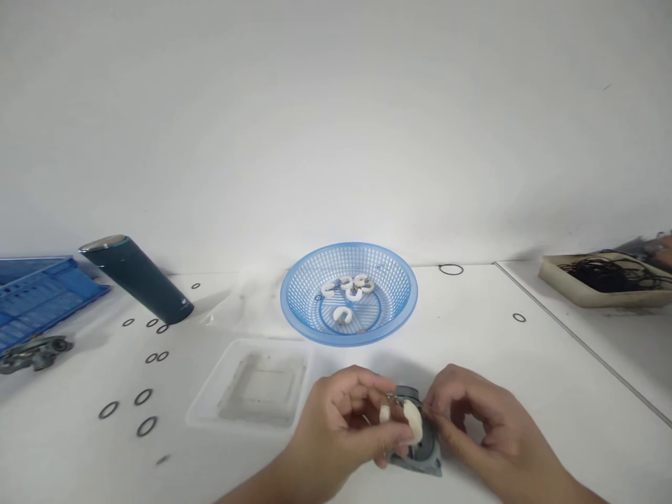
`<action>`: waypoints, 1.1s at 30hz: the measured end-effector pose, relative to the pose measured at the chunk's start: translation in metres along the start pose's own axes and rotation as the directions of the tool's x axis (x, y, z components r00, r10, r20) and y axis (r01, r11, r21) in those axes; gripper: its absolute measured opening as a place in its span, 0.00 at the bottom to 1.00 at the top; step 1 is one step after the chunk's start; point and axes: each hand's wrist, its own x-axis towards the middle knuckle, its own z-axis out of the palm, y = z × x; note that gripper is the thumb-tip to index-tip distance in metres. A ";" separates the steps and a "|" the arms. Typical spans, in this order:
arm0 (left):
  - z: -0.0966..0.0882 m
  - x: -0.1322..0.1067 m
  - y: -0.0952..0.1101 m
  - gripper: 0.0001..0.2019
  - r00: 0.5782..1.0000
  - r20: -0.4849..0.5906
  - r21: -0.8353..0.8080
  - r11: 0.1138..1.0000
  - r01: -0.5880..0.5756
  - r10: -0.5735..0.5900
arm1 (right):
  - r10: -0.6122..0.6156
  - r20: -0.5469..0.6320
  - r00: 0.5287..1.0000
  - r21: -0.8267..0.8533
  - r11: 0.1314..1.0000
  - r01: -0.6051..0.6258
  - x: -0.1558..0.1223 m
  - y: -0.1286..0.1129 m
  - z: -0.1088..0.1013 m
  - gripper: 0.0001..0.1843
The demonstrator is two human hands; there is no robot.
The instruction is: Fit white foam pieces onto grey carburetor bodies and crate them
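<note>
Low at the centre of the white table, both my hands meet over a small grey square metal part [420, 448]. My left hand [341, 427] is closed, pinching a white curved plastic piece [413, 422] against the part. My right hand [483, 427] is closed too, its fingertips pinched at the part's upper edge near a thin wire or spring; what it grips is too small to name. Just beyond my hands stands a blue mesh basket [399, 308] holding several more white curved pieces [347, 292].
A clear shallow plastic tray [210, 406] lies left of my hands. Several black O-rings [143, 397] are scattered at the left, with a dark cylinder [139, 278], a blue crate [31, 294] and a grey metal part [34, 352]. A tray of black rings [567, 290] sits far right.
</note>
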 end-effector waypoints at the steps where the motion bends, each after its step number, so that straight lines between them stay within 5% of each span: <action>1: 0.000 0.000 0.001 0.21 1.000 -0.002 0.004 1.000 0.008 -0.008 | -0.002 -0.002 1.000 -0.003 1.000 0.002 0.000 0.000 0.000 0.07; 10: 0.000 -0.002 0.000 0.21 0.999 0.033 0.001 1.000 -0.011 0.011 | 0.050 0.007 0.999 -0.003 0.999 -0.050 -0.002 -0.006 -0.002 0.08; 17: 0.003 -0.003 0.010 0.12 0.994 -0.031 0.219 0.971 -0.092 0.101 | 0.067 0.017 0.998 -0.005 0.998 -0.067 -0.001 -0.008 -0.003 0.07; 23: 0.009 -0.015 0.005 0.28 0.981 -0.183 0.216 0.976 -0.026 0.067 | 0.059 0.004 0.998 -0.005 0.998 -0.059 -0.002 -0.011 -0.003 0.08; 28: 0.011 -0.015 0.005 0.05 0.945 -0.096 0.395 0.883 -0.252 0.313 | 0.074 -0.001 0.997 -0.001 0.997 -0.074 0.000 -0.013 -0.003 0.09; 33: 0.014 -0.014 0.011 0.03 0.904 -0.144 0.505 0.816 -0.282 0.401 | 0.081 -0.004 0.997 0.006 0.997 -0.081 0.000 -0.014 -0.003 0.08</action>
